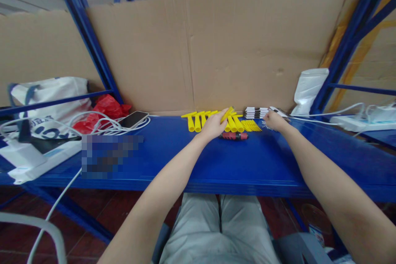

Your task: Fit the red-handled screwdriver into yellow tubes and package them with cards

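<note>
My left hand (214, 126) is closed on a yellow plastic piece (227, 114), which tilts up between thumb and fingers. Around it, a row of yellow tubular plastic pieces (198, 123), some with a crossbar at the far end, lies along the table. Smaller thin yellow pieces (251, 125) sit to the right of the row. A red and black screwdriver-like tool (234, 135) rests just in front of them. My right hand (274, 121) is pinched over small pale bits (265, 125), too small to make out. Beside it are stacked white and black packets (256, 112).
A blue table (173, 161) backs onto a cardboard wall (247, 49) between blue posts. To the left are a phone (135, 119), white cables, a red plastic bag (111, 107), a cloth bag (58, 103) and a power strip (46, 161). A white pouch (310, 90) stands at the right.
</note>
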### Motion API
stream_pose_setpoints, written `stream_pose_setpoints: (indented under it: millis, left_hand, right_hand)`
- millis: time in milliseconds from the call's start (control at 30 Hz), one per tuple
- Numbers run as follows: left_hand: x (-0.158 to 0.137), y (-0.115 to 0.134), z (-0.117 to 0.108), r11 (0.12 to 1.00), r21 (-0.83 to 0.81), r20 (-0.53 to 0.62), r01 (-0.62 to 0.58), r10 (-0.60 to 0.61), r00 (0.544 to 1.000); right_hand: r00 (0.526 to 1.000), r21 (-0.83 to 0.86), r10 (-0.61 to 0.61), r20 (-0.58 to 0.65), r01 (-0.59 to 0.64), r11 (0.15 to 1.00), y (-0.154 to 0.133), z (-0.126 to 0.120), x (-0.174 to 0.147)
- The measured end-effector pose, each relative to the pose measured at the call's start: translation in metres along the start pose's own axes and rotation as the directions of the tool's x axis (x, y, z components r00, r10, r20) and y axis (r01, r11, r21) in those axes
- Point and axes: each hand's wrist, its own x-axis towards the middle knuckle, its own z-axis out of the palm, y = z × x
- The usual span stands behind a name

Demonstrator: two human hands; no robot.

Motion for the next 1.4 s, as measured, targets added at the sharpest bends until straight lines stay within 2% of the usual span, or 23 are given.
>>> stream_pose_setpoints:
  millis: [100,167,233,300,367,467,600,700,933,1167,1267,1400]
  left_hand:
    - [0.004,0.004,-0.003,0.941,-0.285,-0.049,0.182,-0.204,0.978]
    - [0.005,0.007,-0.004,0.809,-0.509,0.01,0.295,-0.337,0.941]
    - [0.003,0.01,-0.003,0.63,-0.689,0.1,0.359,-0.408,0.907]
    - [0.001,0.012,-0.001,0.459,-0.791,0.2,0.404,-0.43,0.88]
    - [0.0,0.012,0.002,0.331,-0.824,0.303,0.459,-0.427,0.852]
    - [-0.001,0.01,0.006,0.228,-0.818,0.42,0.528,-0.391,0.819]
    - [-0.001,0.011,0.006,0.184,-0.797,0.498,0.575,-0.336,0.799]
    - [-0.001,0.015,0.005,0.166,-0.791,0.523,0.589,-0.315,0.792]
    - [-0.001,0.018,0.003,0.166,-0.786,0.531,0.595,-0.311,0.788]
    - [-0.002,0.017,0.004,0.178,-0.788,0.529,0.59,-0.295,0.796]
    - [-0.002,0.015,0.005,0.17,-0.794,0.524,0.583,-0.295,0.799]
    - [-0.002,0.011,0.006,0.154,-0.817,0.497,0.555,-0.3,0.814]
  right_hand:
    - [0.999,0.025,0.038,-0.008,-0.037,0.999,-0.013,-0.008,-0.003]
    - [0.999,0.093,0.02,-0.025,-0.017,0.996,-0.024,-0.013,-0.006]
    - [0.999,0.17,-0.006,-0.044,0.014,0.985,-0.035,-0.016,-0.009]
    - [0.997,0.233,-0.038,-0.066,0.052,0.971,-0.046,-0.017,-0.013]
    - [0.992,0.294,-0.088,-0.086,0.11,0.949,-0.059,-0.018,-0.018]
    - [0.972,0.386,-0.199,-0.127,0.233,0.892,-0.08,-0.017,-0.026]
    - [0.94,0.441,-0.303,-0.154,0.34,0.831,-0.102,-0.015,-0.036]
    - [0.93,0.415,-0.334,-0.152,0.367,0.833,-0.108,-0.013,-0.039]
    - [0.917,0.275,-0.345,-0.201,0.391,0.878,-0.104,-0.007,-0.038]
    - [0.903,0.144,-0.378,-0.206,0.41,0.901,-0.108,-0.012,-0.045]
    - [0.891,0.123,-0.399,-0.218,0.43,0.894,-0.107,-0.012,-0.046]
    - [0.845,0.126,-0.469,-0.258,0.511,0.85,-0.103,-0.011,-0.044]
